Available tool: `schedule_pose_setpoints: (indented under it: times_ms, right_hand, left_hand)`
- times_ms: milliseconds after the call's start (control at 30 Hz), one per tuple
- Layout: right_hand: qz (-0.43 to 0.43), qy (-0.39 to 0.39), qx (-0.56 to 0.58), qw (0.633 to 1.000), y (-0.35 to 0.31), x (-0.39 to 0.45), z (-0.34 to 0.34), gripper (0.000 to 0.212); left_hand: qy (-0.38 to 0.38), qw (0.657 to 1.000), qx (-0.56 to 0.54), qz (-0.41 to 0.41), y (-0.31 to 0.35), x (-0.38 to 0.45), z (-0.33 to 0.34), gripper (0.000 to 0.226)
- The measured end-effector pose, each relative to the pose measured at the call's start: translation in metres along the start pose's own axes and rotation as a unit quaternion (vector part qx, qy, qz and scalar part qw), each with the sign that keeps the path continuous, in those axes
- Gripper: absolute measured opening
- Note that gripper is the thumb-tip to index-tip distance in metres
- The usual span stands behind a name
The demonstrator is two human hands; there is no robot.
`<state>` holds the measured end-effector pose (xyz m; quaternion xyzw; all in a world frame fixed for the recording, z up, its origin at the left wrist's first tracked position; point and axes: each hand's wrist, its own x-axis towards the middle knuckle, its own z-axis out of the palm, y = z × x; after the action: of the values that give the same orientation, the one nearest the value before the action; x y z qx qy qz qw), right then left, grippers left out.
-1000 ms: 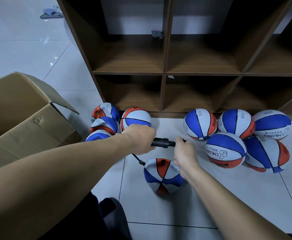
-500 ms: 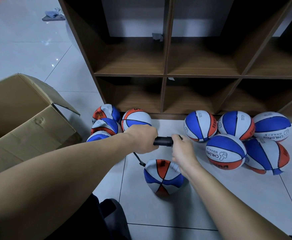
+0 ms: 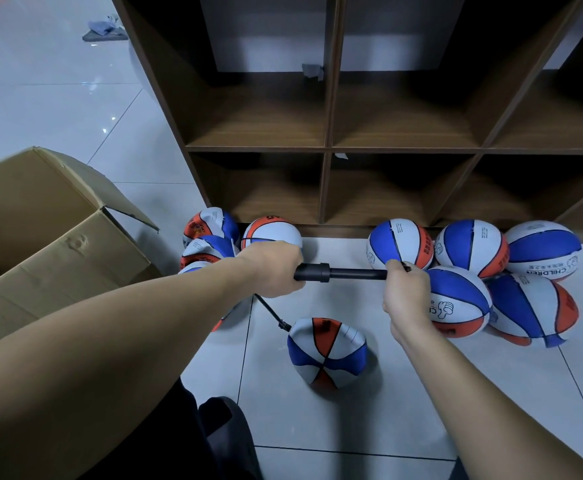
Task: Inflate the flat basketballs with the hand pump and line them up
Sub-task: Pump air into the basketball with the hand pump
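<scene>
Left hand (image 3: 272, 268): my fingers wrapped around the pump (image 3: 338, 272) barrel.
Right hand (image 3: 404, 296): fingers curled round its handle end.
Flat ball (image 3: 326, 353): on the floor below both fists, hose (image 3: 271, 313) attached.

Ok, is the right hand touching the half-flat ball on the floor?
Apart. The head view shows bare floor tile between the right hand, which grips the pump handle, and the crumpled ball lying below it.
</scene>
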<state>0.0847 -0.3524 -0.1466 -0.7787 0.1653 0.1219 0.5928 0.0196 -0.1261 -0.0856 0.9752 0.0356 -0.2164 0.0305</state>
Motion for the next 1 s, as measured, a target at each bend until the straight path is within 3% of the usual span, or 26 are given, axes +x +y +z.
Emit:
schedule_pose_setpoints:
  times_ms: [633,1000]
  right_hand:
    - [-0.032,-0.056,-0.015,0.998,-0.003,-0.047,0.043,0.026]
    - [-0.048,-0.103,-0.068,0.991,-0.008,-0.033,0.031,0.024]
  left_hand:
    - [-0.001,1.0,0.001,0.022,0.027,-0.005,-0.004,0.034]
    - [-0.018,0.999,-0.029,0.034,0.018,0.001,0.0,0.021]
